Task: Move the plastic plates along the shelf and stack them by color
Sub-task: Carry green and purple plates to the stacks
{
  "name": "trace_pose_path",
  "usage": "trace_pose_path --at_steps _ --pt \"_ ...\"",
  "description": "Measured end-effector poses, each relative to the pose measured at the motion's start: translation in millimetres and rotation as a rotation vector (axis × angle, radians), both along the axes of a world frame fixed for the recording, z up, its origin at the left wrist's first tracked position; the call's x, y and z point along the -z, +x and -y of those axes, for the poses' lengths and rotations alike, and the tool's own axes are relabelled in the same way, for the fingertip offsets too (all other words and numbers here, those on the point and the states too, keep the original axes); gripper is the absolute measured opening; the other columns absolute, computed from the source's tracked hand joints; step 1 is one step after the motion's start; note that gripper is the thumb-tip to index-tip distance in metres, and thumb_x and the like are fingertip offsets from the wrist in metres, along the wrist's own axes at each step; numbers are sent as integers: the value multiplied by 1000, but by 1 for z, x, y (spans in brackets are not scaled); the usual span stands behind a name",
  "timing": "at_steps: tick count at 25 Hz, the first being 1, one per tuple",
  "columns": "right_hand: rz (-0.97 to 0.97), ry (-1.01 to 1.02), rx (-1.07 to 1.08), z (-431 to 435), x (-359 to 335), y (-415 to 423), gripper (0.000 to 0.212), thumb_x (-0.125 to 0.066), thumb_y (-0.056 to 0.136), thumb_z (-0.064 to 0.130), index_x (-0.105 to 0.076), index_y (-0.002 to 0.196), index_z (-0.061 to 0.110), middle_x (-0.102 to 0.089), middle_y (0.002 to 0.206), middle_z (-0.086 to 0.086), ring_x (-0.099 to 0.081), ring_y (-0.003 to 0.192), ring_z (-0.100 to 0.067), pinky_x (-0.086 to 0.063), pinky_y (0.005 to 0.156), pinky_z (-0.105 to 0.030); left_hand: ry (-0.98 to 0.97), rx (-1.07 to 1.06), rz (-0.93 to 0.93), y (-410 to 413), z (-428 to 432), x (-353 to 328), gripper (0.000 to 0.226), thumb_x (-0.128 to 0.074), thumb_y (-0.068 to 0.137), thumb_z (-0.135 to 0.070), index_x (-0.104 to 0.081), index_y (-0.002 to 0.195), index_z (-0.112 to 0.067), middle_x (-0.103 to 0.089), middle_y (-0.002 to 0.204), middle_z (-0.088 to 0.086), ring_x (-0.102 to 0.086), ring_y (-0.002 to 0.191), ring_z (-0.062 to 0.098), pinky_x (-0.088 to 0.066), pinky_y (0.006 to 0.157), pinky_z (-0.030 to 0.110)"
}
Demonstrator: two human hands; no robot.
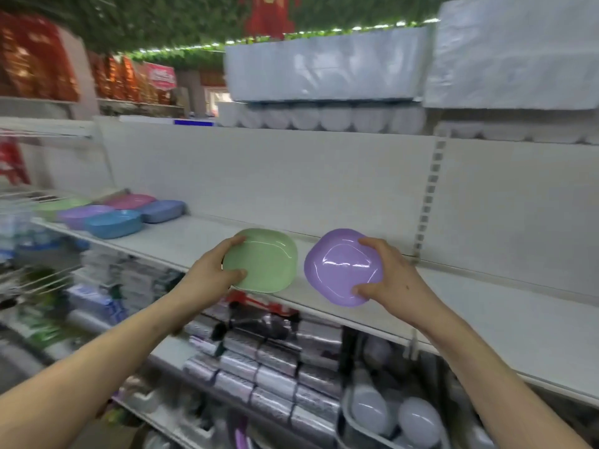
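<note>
Along the white shelf, which runs from far left to near right, low plate piles sit at the far left end: a green stack, a purple stack and a blue stack in front, and a pink stack and a grey-blue stack behind. Well apart from them, over the shelf's front edge, a green plate and a purple plate are side by side, not touching. The purple plate is tipped toward the camera. The left grip clasps the green plate's left rim. The right grip clasps the purple plate's right rim.
</note>
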State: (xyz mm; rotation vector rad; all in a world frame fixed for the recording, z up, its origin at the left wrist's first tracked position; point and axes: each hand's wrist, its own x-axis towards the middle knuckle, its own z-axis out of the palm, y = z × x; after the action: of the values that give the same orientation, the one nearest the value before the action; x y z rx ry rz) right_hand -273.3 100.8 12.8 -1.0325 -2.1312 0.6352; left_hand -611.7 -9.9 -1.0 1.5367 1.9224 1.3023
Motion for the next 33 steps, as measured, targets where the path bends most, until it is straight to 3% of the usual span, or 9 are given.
trace_pose_path --at_steps 4,8,11,14,18,22,25,27,33 --pt "16 10 -126 20 5 -135 86 -83 75 21 -39 147 41 -47 139 10 -48 120 -13 -39 89 -26 4 -154 2 -119 63 4 65 -69 91 -19 -46 141 -54 -57 133 -7 -62 98 13 -53 80 31" --pt "14 4 -227 38 15 -255 89 -83 74 23 -37 148 41 -47 139 11 -49 120 -14 -40 89 -28 -16 -271 11 -222 122 8 67 -69 92 -20 -44 145 -51 -54 139 -8 -60 109 12 -52 91 35" --pt "3 -7 -258 48 19 -318 87 -81 72 28 -37 146 45 -48 137 14 -52 117 -13 -43 88 -30 -25 -323 27 -277 151 6 67 -69 92 -18 -44 147 -48 -52 142 -9 -62 105 8 -54 88 35" --pt "16 -9 -283 49 19 -375 86 -80 72 30 -36 143 47 -48 137 15 -53 116 -14 -44 89 -32 -30 -366 38 -321 166 7 66 -67 94 -18 -42 146 -51 -50 140 -11 -65 102 19 -57 84 44" --pt "43 -7 -320 41 17 -445 88 -82 70 31 -36 144 47 -49 137 13 -52 117 -15 -44 89 -32 -22 -399 60 -375 167 19 64 -66 96 -16 -43 146 -48 -50 141 -6 -64 92 17 -59 75 41" --pt "26 -2 -358 22 14 -519 87 -82 70 31 -36 141 53 -49 136 16 -53 117 -14 -48 92 -34 -17 -430 57 -440 154 26 63 -66 97 -18 -42 146 -50 -46 147 -11 -64 103 15 -58 92 49" --pt "7 14 -387 0 3 -585 86 -83 72 28 -37 141 52 -49 136 14 -55 115 -15 -49 89 -34 -57 -436 50 -501 137 18 63 -65 98 -21 -40 146 -54 -46 147 -11 -67 83 18 -60 70 39" --pt "-3 23 -397 -13 -9 -629 87 -84 73 25 -37 142 50 -48 138 13 -55 115 -16 -48 87 -32 -67 -426 33 -545 123 1 63 -64 98 -21 -40 145 -56 -51 142 -7 -61 64 17 -52 55 28" --pt "24 46 -391 -53 -22 -726 88 -84 72 28 -37 143 49 -47 139 16 -52 120 -15 -48 95 -35 -21 -417 -7 -645 78 -22 61 -65 98 -20 -42 144 -53 -60 128 -1 -50 56 13 -43 47 24"
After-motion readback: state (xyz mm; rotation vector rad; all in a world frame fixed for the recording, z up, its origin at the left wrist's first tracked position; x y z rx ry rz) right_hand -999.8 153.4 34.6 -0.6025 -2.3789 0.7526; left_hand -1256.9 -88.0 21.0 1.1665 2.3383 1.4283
